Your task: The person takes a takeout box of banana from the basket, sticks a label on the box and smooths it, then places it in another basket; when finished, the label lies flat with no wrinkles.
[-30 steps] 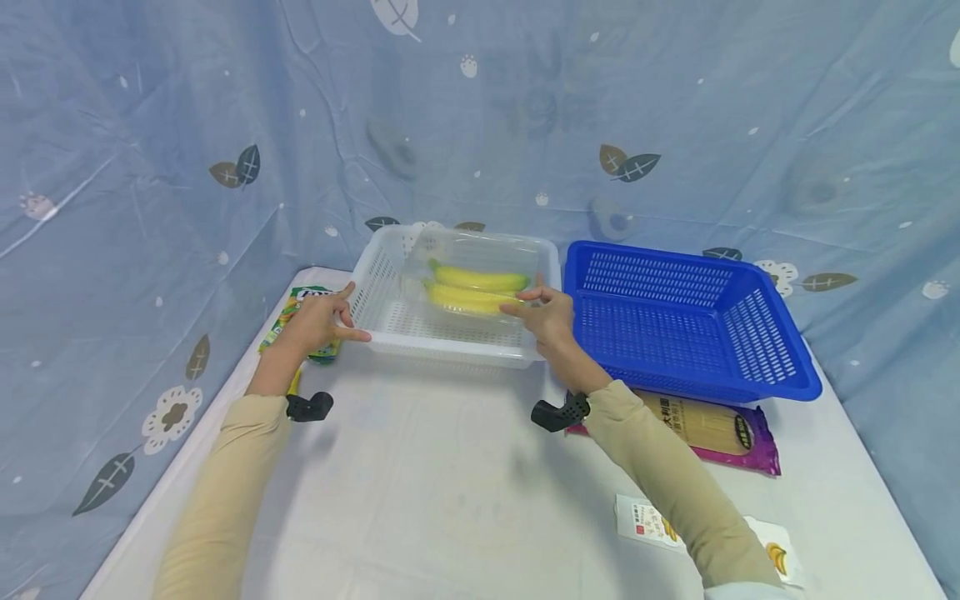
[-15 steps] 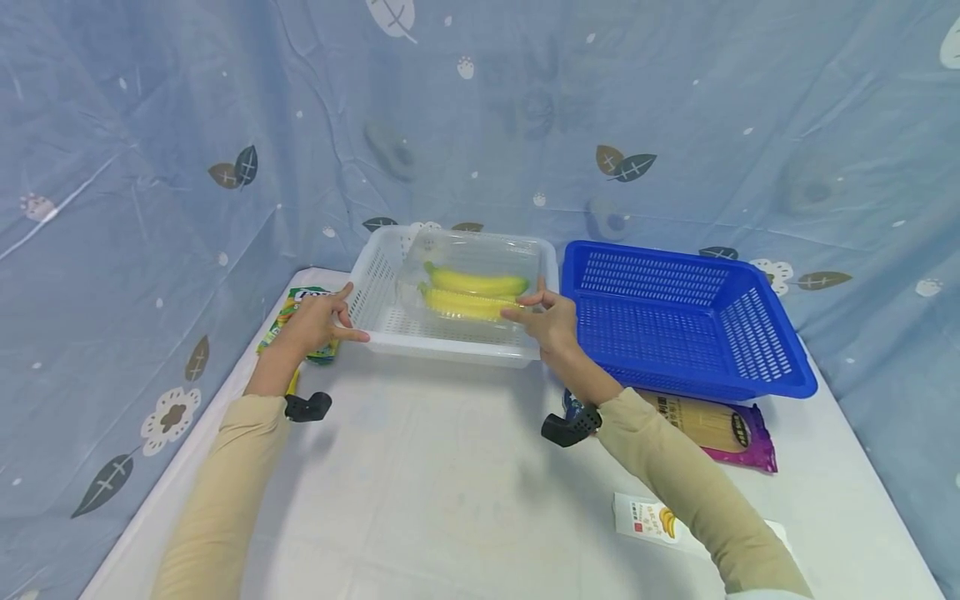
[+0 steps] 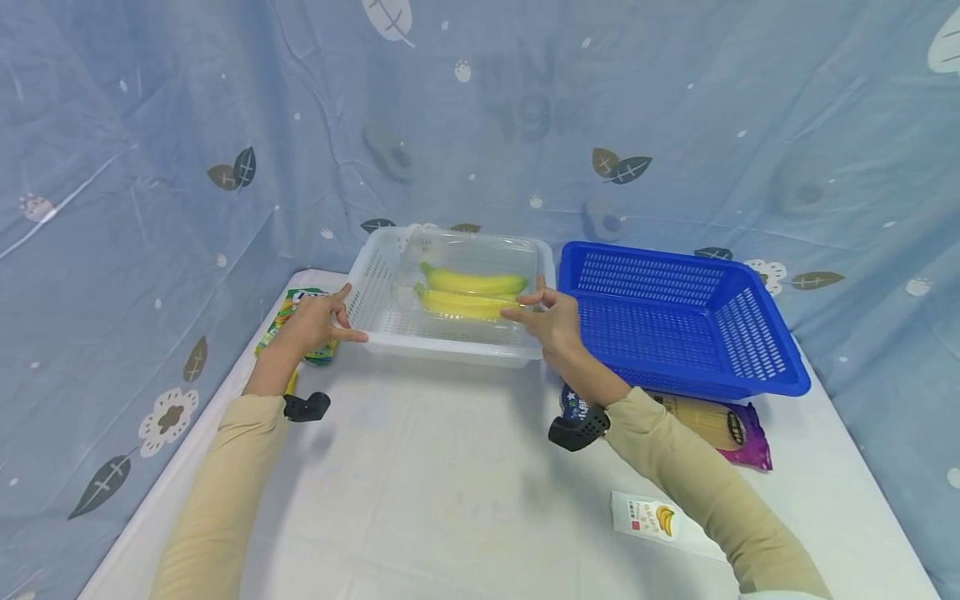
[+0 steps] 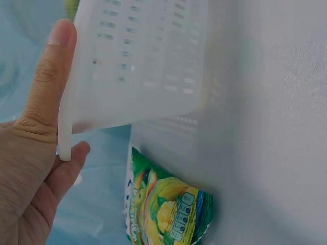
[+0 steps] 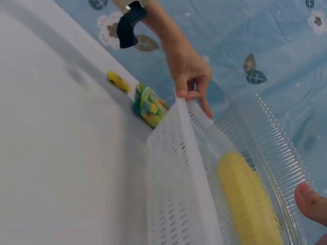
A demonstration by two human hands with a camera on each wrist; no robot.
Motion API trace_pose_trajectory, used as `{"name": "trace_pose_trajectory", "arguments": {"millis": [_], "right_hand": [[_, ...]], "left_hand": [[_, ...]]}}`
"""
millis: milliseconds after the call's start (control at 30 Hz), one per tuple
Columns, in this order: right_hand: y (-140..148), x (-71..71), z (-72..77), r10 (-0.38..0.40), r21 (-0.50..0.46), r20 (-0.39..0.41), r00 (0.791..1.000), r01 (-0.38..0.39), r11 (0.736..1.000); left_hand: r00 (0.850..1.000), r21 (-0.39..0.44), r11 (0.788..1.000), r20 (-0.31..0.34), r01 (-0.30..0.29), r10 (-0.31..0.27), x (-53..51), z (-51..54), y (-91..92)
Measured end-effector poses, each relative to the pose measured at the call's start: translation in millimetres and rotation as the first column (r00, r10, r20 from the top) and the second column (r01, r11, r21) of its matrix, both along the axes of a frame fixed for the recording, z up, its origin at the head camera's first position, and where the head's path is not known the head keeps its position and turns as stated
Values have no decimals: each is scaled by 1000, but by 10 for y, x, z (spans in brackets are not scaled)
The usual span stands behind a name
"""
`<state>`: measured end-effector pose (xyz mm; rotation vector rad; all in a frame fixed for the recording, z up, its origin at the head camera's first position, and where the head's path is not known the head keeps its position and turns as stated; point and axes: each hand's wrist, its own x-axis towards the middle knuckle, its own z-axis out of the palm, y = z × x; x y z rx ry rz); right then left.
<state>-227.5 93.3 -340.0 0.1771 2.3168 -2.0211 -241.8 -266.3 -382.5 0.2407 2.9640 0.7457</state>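
Observation:
My left hand (image 3: pixel 315 323) grips the left front corner of a white perforated basket (image 3: pixel 450 350). In the left wrist view its thumb lies along the basket's rim (image 4: pixel 65 127), a finger beneath it. My right hand (image 3: pixel 557 325) holds the right end of a clear plastic box (image 3: pixel 480 242), its thumb (image 5: pixel 310 201) on the ridged edge. Two yellow bananas (image 3: pixel 472 283) show through the box. The box sits within the white basket's outline; whether it rests on the bottom, I cannot tell. Fingers behind the box edge are partly hidden.
A blue basket (image 3: pixel 787 371) stands to the right, with a purple noodle pack (image 3: pixel 746 454) and a dark blue packet (image 3: pixel 573 404) in front. A banana-printed white sheet (image 3: pixel 663 521) lies nearer. At left are a green packet (image 3: pixel 322 354) and a small yellow item (image 3: pixel 292 382).
My right wrist and forearm have swung a little to the right while the hand stays on the box. The box has shifted very slightly left. My left hand keeps its place on the basket.

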Motion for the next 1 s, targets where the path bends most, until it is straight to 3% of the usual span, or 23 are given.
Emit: {"name": "trace_pose_trajectory", "arguments": {"millis": [233,467,1000], "right_hand": [[24,92,84,35,-32,-15,999,-35,999],[18,202,174,46,16,-13,999,-46,999],[57,579,287,63,8,-31,998,-63,998]], "left_hand": [[1000,7,1000,7,6,-6,11,18,-2],[1000,9,1000,7,-6,6,15,26,22],[1000,-14,1000,5,-4,4,-6,-4,-7]]}}
